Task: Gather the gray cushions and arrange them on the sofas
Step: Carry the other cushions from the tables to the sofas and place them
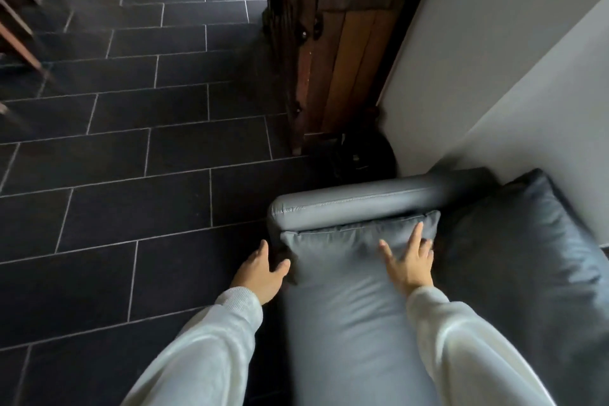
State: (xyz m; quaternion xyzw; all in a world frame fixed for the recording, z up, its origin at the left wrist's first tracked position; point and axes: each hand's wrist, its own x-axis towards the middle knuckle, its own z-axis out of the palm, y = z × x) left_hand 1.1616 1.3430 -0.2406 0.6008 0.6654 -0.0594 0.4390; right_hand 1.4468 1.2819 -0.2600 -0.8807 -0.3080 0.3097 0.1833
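Note:
A gray cushion [346, 290] lies on the sofa seat, its top edge leaning against the gray sofa armrest [356, 201]. My right hand [408, 260] rests flat on the cushion's upper right part, fingers spread. My left hand [263, 270] curls around the cushion's left corner, fingers tucked at its edge beside the armrest. A darker cushion [520, 257] leans against the sofa back to the right, touching the wall side. Both my arms wear pale sleeves.
Dark floor tiles [131, 175] spread to the left. A dark wooden cabinet [333, 43] stands beyond the armrest against a gray wall [478, 59]. A dark round object [362, 158] sits on the floor between cabinet and sofa. Wooden furniture legs [19, 26] show at top left.

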